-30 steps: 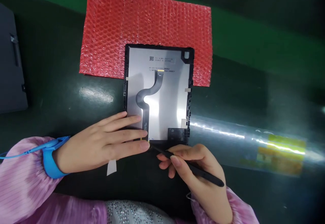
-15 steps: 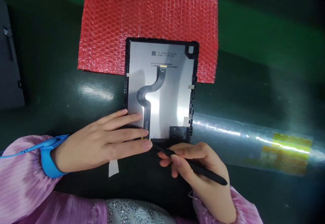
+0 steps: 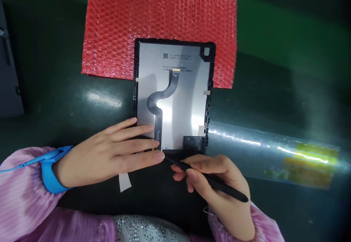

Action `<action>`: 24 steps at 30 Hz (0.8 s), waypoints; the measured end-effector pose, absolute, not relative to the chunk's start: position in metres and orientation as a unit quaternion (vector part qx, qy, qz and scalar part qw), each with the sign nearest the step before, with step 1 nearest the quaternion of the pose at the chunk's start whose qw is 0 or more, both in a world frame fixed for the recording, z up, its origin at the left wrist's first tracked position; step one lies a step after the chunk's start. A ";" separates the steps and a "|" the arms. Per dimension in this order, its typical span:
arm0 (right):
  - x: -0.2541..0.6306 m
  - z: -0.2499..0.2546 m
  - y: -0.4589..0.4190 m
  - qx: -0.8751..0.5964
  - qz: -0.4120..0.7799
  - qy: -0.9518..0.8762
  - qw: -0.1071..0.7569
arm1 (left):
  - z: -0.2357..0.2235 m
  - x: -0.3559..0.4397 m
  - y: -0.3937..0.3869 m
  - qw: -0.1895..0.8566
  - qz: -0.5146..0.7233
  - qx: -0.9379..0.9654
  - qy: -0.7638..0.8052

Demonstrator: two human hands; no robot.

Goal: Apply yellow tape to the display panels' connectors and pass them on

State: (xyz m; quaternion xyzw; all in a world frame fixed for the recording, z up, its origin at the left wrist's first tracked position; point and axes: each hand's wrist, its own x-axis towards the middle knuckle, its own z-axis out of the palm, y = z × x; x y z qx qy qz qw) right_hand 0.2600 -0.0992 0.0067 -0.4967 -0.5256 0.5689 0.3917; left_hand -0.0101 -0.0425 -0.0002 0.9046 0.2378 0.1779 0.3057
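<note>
A tablet screen assembly [image 3: 181, 106] lies back side up, silver panel in a black frame, its far end on red bubble wrap. Down its left half winds a dark flex cable [image 3: 159, 105]. My left hand [image 3: 120, 147] rests flat with fingers stretched over the lower left corner, fingertips on the cable's lower end. In my right hand [image 3: 216, 176] is a slim black pen-shaped tool [image 3: 225, 188], gripped like a pencil. Its tip points at the frame's lower edge beside my left fingertips; the exact contact is hidden. A small white tab [image 3: 125, 182] sticks out below my left hand.
The red bubble wrap [image 3: 115, 26] lies at the back. To the right is a clear plastic strip [image 3: 255, 154] with yellow tape [image 3: 309, 165]. A grey case [image 3: 9, 66] stands at the left edge. A blue wrist strap [image 3: 53, 176] with a cord is on my left wrist.
The view has shifted slightly. Both hands keep nearly the same places; the tool stays in my right hand, and the white tab sits a little further right.
</note>
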 end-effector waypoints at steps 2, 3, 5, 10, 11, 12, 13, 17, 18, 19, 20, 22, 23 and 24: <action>0.260 0.007 -0.099 -0.500 0.559 -0.533 0.390 | 0.000 -0.010 -0.043 0.307 0.176 0.904 0.238; 0.259 0.007 -0.099 -0.503 0.553 -0.538 0.390 | 0.001 -0.010 -0.043 0.308 0.176 0.904 0.238; 0.259 0.007 -0.099 -0.508 0.541 -0.546 0.388 | 0.001 -0.010 -0.042 0.307 0.178 0.904 0.240; 0.258 0.009 -0.098 -0.517 0.534 -0.554 0.375 | 0.000 -0.010 -0.042 0.307 0.178 0.903 0.240; 0.257 0.009 -0.097 -0.518 0.533 -0.555 0.373 | 0.000 -0.010 -0.042 0.307 0.178 0.903 0.241; 0.257 0.009 -0.097 -0.518 0.532 -0.556 0.374 | 0.000 -0.010 -0.042 0.307 0.178 0.903 0.241; 0.257 0.009 -0.097 -0.519 0.529 -0.556 0.375 | 0.000 -0.010 -0.041 0.307 0.178 0.903 0.241; 0.257 0.008 -0.097 -0.520 0.525 -0.557 0.379 | 0.004 -0.010 -0.040 0.294 0.181 0.911 0.227; 0.258 0.008 -0.098 -0.521 0.527 -0.555 0.379 | 0.006 -0.009 -0.039 0.286 0.181 0.914 0.223; 0.258 0.008 -0.098 -0.524 0.527 -0.552 0.378 | 0.007 -0.009 -0.039 0.279 0.182 0.917 0.221; 0.258 0.007 -0.098 -0.527 0.527 -0.549 0.378 | 0.008 -0.009 -0.038 0.273 0.183 0.919 0.219; 0.259 0.007 -0.099 -0.531 0.527 -0.546 0.378 | 0.008 -0.008 -0.039 0.268 0.184 0.921 0.213; 0.259 0.007 -0.099 -0.531 0.526 -0.546 0.378 | 0.008 -0.008 -0.039 0.269 0.183 0.922 0.210; 0.258 0.007 -0.099 -0.530 0.525 -0.549 0.379 | 0.008 -0.008 -0.039 0.270 0.181 0.923 0.206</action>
